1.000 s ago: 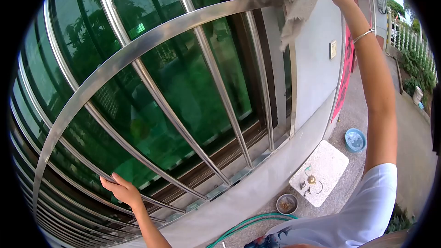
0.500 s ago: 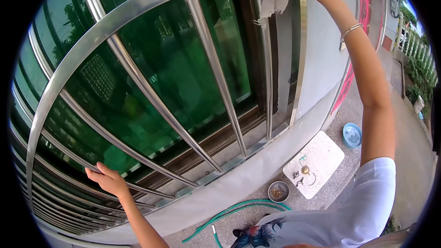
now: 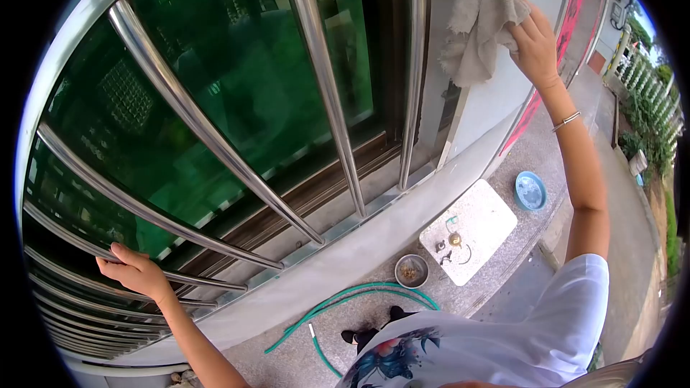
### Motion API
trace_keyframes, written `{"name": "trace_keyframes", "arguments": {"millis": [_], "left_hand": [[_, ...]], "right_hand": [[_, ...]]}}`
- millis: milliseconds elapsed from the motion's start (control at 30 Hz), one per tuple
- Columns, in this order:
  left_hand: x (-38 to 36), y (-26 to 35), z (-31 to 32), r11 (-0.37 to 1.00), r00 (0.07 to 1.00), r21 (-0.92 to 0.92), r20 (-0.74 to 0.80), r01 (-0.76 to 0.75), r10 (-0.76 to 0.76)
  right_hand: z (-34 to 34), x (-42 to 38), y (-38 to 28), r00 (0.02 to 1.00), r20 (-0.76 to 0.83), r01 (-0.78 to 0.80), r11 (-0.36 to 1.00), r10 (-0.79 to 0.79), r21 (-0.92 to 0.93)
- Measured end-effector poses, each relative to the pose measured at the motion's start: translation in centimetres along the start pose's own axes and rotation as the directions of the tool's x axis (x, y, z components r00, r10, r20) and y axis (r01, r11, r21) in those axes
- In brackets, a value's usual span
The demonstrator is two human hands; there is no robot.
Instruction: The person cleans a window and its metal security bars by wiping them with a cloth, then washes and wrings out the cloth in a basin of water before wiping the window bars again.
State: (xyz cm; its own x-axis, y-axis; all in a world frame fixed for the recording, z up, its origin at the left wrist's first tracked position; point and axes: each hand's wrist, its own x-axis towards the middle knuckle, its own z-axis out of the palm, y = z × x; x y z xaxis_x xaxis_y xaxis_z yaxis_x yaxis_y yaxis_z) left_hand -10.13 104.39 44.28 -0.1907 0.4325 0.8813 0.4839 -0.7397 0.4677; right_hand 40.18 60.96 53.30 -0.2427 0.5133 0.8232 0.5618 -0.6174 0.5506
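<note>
A grey, frayed cloth hangs from my right hand, whose fingers are closed on its edge. Hand and cloth are raised at the right side of the window, in front of the frame and pale wall. My left hand is wrapped round a metal bar of the window grille, low on the left. Several shiny bars curve down to a sill ledge. Behind them is green window glass with reflections. The cloth hides part of the window's right edge.
Below are a white board with small metal parts, a blue basin of water, a metal bowl with bits inside, and a green hose on the ground. A pink strip runs along the wall's edge.
My right hand has come down and right with the cloth, away from the grille's top rail. My left hand keeps hold of the bar. The view has shifted.
</note>
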Motion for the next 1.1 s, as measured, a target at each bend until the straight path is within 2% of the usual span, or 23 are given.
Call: {"name": "trace_keyframes", "arguments": {"millis": [33,100,133,200,233,300,433,500,533,600,633,667,700,800,867,900,933,967,1000,1033,1067,1100], "left_hand": [[0.1,-0.3,0.0,0.999,1.000,0.044,-0.005,-0.019,0.019],[0.4,-2.3,0.3,0.974,0.983,0.154,-0.056,-0.164,0.174],[0.5,-2.3,0.3,0.974,0.983,0.153,-0.056,-0.166,0.177],[0.5,-2.2,0.2,0.984,0.992,0.129,-0.031,-0.121,0.126],[0.5,-1.6,0.0,0.983,0.992,0.134,-0.020,-0.122,0.126],[0.4,-0.1,-0.2,0.995,0.999,0.092,0.018,-0.031,0.029],[0.5,-0.4,-0.4,0.996,0.998,0.090,0.056,-0.009,0.004],[0.4,-0.2,-0.4,0.992,0.997,0.125,0.073,0.009,-0.018],[0.5,-0.4,-0.4,0.991,0.998,0.131,0.067,0.007,-0.016],[0.8,-0.7,-0.5,0.984,0.997,0.178,0.073,0.003,-0.016],[0.9,-0.9,-0.5,0.983,0.996,0.182,0.081,0.006,-0.021],[0.9,-1.2,-0.4,0.985,0.997,0.173,0.072,-0.009,-0.003],[0.9,-1.4,-0.4,0.986,0.998,0.166,0.060,-0.024,0.014],[0.9,-0.7,-0.6,0.988,0.996,0.153,0.092,0.005,-0.020],[1.0,-0.9,-0.7,0.989,0.991,0.143,0.123,0.027,-0.045],[1.0,-0.6,-0.8,0.987,0.989,0.154,0.132,0.042,-0.062],[1.0,-0.8,-0.7,0.990,0.990,0.135,0.125,0.045,-0.062],[1.0,-1.1,-0.7,0.992,0.991,0.116,0.116,0.049,-0.063],[1.0,-1.3,-0.8,0.992,0.991,0.122,0.121,0.046,-0.061],[1.1,-1.6,-0.6,0.993,0.993,0.111,0.108,0.026,-0.038],[1.1,-1.8,-0.4,0.995,0.995,0.098,0.097,0.007,-0.017],[1.1,-1.2,-0.4,0.995,0.995,0.100,0.094,0.006,-0.015]], "right_hand": [[-0.3,-0.1,-0.1,1.000,0.030,0.010,1.000,-0.010,0.009],[-0.5,0.8,-0.2,1.000,0.017,0.022,1.000,-0.022,0.018],[-0.6,1.8,-0.1,0.998,0.026,0.050,0.998,-0.048,-0.043],[-2.1,6.1,-1.6,0.994,0.007,0.112,0.983,-0.112,-0.146],[-2.5,8.1,-1.4,0.994,0.016,0.112,0.984,-0.111,-0.137],[-1.7,10.7,-0.4,0.972,0.073,0.233,0.945,-0.222,-0.228],[-1.2,10.6,-1.3,0.977,0.069,0.215,0.942,-0.204,-0.258],[-2.2,8.8,-2.6,0.964,0.202,0.188,0.980,-0.171,-0.067],[-1.8,6.9,-3.6,0.945,0.206,0.252,0.967,-0.254,0.038],[1.1,0.0,-5.9,0.927,0.311,0.218,0.976,-0.211,0.013],[0.7,-2.1,-7.9,0.913,0.318,0.253,0.966,-0.255,0.048],[0.9,-4.7,-9.8,0.912,0.337,0.205,0.971,-0.234,0.120],[0.8,-7.0,-11.6,0.873,0.425,0.196,0.970,-0.239,0.143],[1.2,-14.2,-16.8,0.801,0.527,0.157,0.949,-0.285,0.275],[0.6,-18.6,-19.7,0.748,0.589,0.063,0.916,-0.305,0.395],[-0.1,-20.7,-21.2,0.736,0.637,-0.059,0.916,-0.229,0.398],[-1.3,-21.0,-21.4,0.771,0.613,-0.136,0.895,-0.174,0.425],[-2.6,-21.8,-21.4,0.542,0.839,-0.464,0.813,-0.054,0.352],[-3.7,-23.3,-20.9,0.224,0.974,-0.723,0.670,-0.001,0.168],[-4.1,-27.9,-20.3,0.065,0.997,-0.946,0.320,0.031,0.052],[-4.7,-32.1,-19.4,-0.150,0.988,-0.981,0.132,-0.043,-0.144],[-6.9,-29.3,-18.2,-0.315,0.945,-0.870,0.426,-0.090,-0.250]]}}
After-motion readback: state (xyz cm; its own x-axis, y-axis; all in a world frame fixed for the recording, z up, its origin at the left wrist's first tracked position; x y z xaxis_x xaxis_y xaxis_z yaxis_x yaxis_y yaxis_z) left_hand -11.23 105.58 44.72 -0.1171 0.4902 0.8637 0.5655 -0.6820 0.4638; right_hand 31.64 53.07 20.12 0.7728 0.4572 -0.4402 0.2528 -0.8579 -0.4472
